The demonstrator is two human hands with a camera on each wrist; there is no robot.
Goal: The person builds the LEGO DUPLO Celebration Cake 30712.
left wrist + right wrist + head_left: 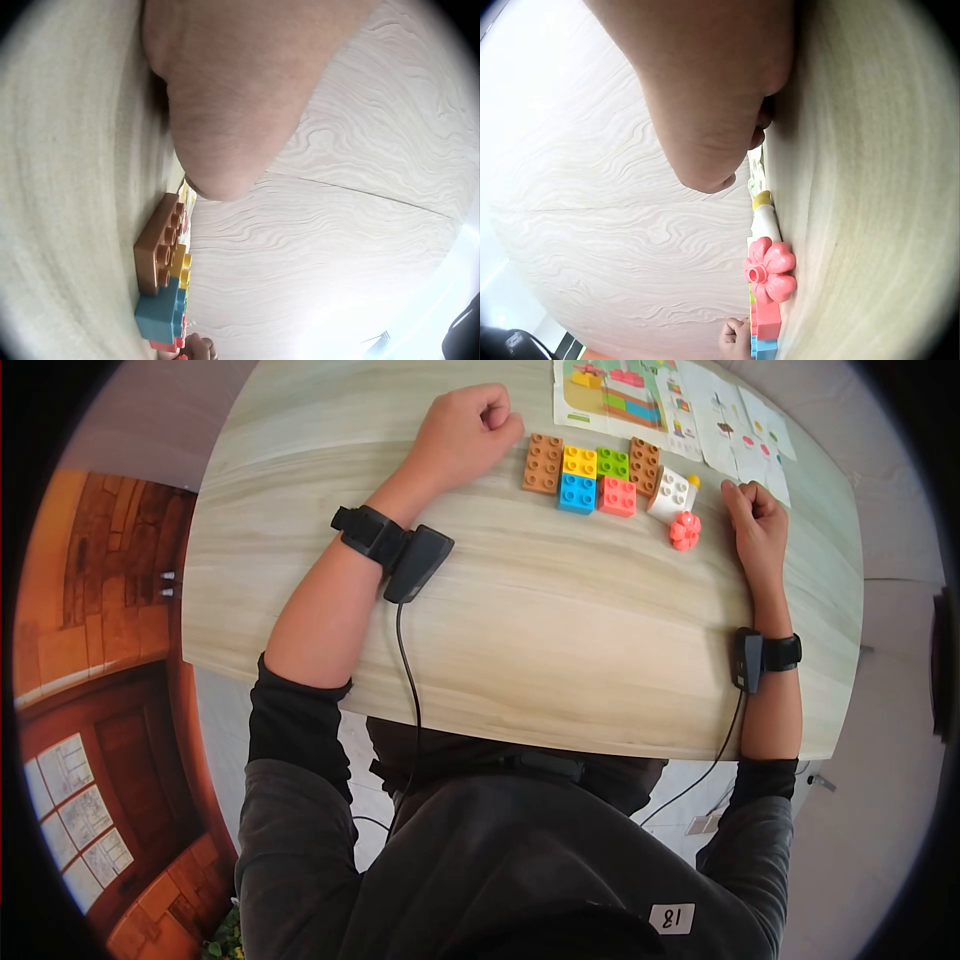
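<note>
My left hand [465, 435] rests on the table with its fingers curled in, left of a brown toy brick [543, 464]. On the other side, my right hand [760, 525] lies with curled fingers beside a white toy piece with a yellow tip [670, 494] and a coral flower piece [685, 531]. Neither hand holds anything. Between them sit a yellow brick [579, 461], a blue brick [576, 494], a green brick [613, 462], a coral brick [617, 497] and a second brown brick [645, 465]. In the right wrist view the flower [771, 270] stands out near the hand.
Printed picture sheets [735, 425] lie behind the bricks on the wood-patterned table [580, 620]. Each wrist wears a black camera, the left camera [418, 564] and right camera [747, 659], with cables running down over the table's front edge.
</note>
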